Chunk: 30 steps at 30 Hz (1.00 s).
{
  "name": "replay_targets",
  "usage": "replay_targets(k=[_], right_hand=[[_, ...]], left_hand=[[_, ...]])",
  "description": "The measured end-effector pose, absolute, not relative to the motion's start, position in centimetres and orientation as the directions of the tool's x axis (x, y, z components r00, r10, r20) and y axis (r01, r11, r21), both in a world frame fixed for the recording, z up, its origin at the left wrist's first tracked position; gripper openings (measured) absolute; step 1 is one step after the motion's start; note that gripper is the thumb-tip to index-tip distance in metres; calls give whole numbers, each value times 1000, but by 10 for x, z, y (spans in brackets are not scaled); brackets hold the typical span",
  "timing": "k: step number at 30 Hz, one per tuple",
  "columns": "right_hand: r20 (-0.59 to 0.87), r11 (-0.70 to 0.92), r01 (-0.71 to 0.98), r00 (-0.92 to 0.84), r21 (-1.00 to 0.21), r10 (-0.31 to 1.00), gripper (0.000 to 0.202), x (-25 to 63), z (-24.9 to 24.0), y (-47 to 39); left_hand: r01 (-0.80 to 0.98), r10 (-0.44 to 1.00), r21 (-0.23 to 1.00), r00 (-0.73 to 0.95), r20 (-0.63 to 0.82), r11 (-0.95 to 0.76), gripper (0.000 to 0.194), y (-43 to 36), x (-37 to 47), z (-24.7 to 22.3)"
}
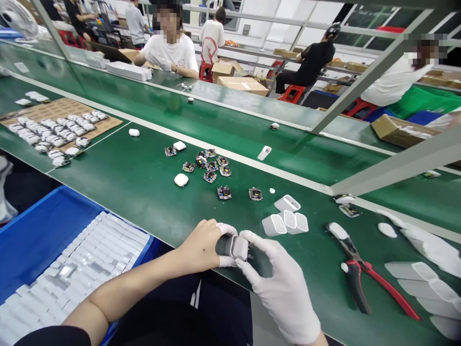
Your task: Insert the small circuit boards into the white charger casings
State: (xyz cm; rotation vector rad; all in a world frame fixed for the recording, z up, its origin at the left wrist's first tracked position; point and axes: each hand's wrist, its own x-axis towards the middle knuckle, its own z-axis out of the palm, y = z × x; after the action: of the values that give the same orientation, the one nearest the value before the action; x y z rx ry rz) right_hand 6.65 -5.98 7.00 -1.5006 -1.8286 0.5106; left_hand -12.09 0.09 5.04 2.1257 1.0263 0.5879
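In the head view, low in the middle of the frame, both hands meet on a small white charger housing [237, 247] at the near edge of the green conveyor table [144, 187]. The left hand [201, 245] is bare apart from white finger cots on its fingertips, and it is clenched around the left end of the housing. The right hand [277, 281] wears a white glove; its thumb and forefinger pinch the housing's right end, where a bit of dark circuit board shows.

Just above and to the right of the hands lie three empty white shells [286, 218], open ends up, touching one another. Further up, at the centre of the frame, a scatter of small circuit boards [212, 168] lies on the belt, with a white cap [181, 180] just to their left. At the lower right lie red-handled pliers [360, 278], with more white shells [425, 283] beyond them at the right edge.

At the lower left a blue bin [36, 230] holds rows of white parts [82, 269]. At the upper left a cardboard sheet [65, 113] carries many small white pieces.

Across the belt, at the top of the frame, a person in a white T-shirt [173, 53] sits facing this way, and other people work further back
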Motion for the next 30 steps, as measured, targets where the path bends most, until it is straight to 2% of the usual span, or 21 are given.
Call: replay_targets(k=[7,18,24,30], right_hand=[[195,216,699,-110,-681,975,43,66,69,-57],[313,285,742,-107,-606,944,44,64,72,-62],[267,257,728,-105,-636,958,43,63,68,-62],[327,308,783,-141,-541,934,45,61,68,-62]], left_hand=[[469,794,760,599,99,-449,43,1,-122,50],[468,787,761,611,88,-448,42,1,-123,50],[451,790,775,605,99,-442,43,1,-124,50],[465,794,764,599,100,-447,42,0,-123,49]])
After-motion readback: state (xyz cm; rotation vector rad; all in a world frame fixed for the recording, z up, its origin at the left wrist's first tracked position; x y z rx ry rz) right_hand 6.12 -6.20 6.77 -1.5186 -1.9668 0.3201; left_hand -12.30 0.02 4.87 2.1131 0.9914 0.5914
